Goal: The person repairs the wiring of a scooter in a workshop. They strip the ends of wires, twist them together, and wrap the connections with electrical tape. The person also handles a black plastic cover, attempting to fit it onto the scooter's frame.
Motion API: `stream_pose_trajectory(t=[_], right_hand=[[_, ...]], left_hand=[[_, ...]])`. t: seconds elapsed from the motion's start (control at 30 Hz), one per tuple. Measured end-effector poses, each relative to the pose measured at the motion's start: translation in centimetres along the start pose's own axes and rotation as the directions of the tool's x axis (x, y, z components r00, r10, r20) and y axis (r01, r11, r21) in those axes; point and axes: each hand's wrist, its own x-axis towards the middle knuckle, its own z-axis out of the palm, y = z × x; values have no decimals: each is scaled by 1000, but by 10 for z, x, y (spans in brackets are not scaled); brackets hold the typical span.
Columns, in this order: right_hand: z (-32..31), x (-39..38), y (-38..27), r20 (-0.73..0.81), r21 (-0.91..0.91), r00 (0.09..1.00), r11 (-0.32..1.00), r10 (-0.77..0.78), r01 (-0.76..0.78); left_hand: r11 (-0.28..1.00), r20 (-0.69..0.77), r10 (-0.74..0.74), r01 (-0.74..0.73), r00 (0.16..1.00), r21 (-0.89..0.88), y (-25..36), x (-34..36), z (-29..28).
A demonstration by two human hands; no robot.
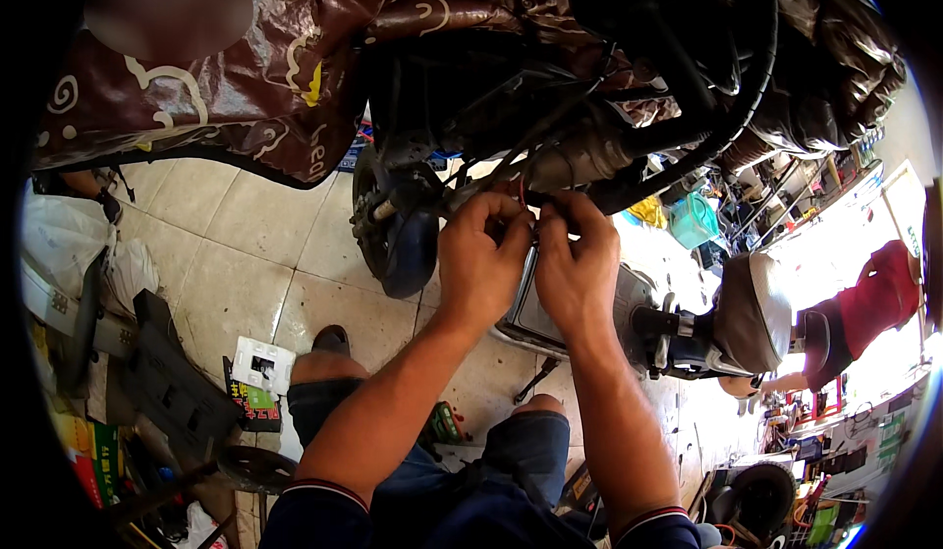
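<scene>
My left hand [479, 259] and my right hand [578, 266] meet fingertip to fingertip in the middle of the view, close to the dark underside of a scooter. Between them shows a short piece of red wire [519, 192], pinched by the left thumb and fingers. My right thumb and fingers are also closed, on a dark wire end [536, 198] beside it. The fingers partly cover the joint, so I cannot tell whether the two pieces touch. Just left of the hands are the scooter's wheel [369, 205] and a dark blue mudguard [411, 252].
A brown patterned cover [236, 87] drapes over the scooter. A second scooter's seat [754, 311] stands at right, with a person in red [874, 294] beyond. A teal basket [693, 220] sits behind. Black plastic panels [177, 382] and a white foam piece [263, 364] lie at left.
</scene>
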Motion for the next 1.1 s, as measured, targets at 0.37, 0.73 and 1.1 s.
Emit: stream_pose_trajectory(t=[0.37,0.73,1.1], right_hand=[[2,4,-4,58,196,998,980,-34,22],[-7,4,-12,198,310,976,939,87,-146],[-8,2,-10,201,370,978,920,61,-133]], left_hand=[[986,-48,167,-166,985,19,-15,-6,4],[956,-28,-20,11,999,-294,-22,1,6],[944,-41,-3,-11,999,-330,-24,-3,5]])
